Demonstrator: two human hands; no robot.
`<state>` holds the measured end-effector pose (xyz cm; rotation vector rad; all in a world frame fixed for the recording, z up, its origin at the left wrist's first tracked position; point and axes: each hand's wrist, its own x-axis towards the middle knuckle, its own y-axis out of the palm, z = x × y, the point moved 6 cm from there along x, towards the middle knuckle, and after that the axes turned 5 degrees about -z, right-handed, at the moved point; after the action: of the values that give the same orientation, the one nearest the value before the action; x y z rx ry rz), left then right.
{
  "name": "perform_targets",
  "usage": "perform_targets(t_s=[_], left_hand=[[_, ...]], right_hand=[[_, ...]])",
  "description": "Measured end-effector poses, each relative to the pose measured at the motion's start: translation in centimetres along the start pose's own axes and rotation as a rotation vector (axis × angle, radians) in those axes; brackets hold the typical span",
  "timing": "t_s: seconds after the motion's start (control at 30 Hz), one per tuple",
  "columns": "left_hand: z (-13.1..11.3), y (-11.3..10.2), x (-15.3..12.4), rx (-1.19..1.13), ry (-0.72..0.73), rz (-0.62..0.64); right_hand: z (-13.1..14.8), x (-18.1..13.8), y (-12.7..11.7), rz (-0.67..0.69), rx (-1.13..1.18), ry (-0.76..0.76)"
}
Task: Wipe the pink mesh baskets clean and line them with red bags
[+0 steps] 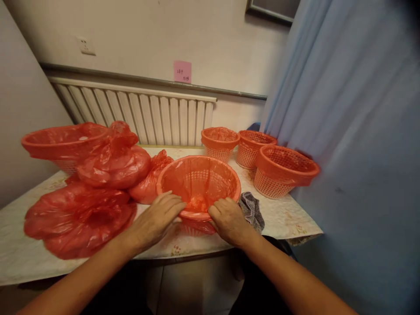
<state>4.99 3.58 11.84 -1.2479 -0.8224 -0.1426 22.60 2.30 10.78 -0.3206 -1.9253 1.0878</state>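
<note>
In front of me a mesh plastic wastebasket (193,229) stands upright on the table, lined with a red plastic bag (200,179) that is folded outward over its rim. My left hand (160,216) is closed over the near left part of the rim, fingers on top and thumb on the outside, gripping the bag's folded edge. On the near right part, my right hand (228,218) pinches the same folded edge, its thumb hidden. Just right of the basket, beside my right hand, lies a crumpled grey cloth (252,210).
Three more bag-lined wastebaskets (220,144), (252,151), (278,173) stand at the right by a blue curtain (348,131). Several filled red bags (113,164) and another lined basket (62,142) crowd the left. A radiator (147,113) runs behind the patterned tablecloth (288,218).
</note>
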Motion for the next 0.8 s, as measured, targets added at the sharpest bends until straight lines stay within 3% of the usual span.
perform_targets(t_s=[0.13, 0.23, 0.4, 0.5, 0.67, 0.8], left_hand=[[-2.8, 1.4, 0.8, 0.066, 0.042, -0.048], [-1.8, 1.0, 0.1, 0.071, 0.055, -0.06], [2.0, -1.2, -1.5, 0.007, -0.014, 0.039], [1.2, -1.4, -1.2, -0.013, -0.023, 0.07], [-1.9, 0.4, -0.2, 0.045, 0.007, 0.004], [-0.4, 0.2, -1.1, 0.11, 0.033, 0.001]], right_hand=[[2.7, 1.4, -0.3, 0.009, 0.061, -0.01], [2.3, 1.2, -0.3, 0.021, 0.083, -0.039], [-1.4, -0.6, -0.2, 0.001, 0.054, -0.038], [-1.2, -0.7, -0.2, -0.007, 0.029, -0.022], [2.5, 1.0, -0.4, -0.001, 0.038, -0.025], [1.9, 0.8, -0.2, 0.003, 0.067, -0.049]])
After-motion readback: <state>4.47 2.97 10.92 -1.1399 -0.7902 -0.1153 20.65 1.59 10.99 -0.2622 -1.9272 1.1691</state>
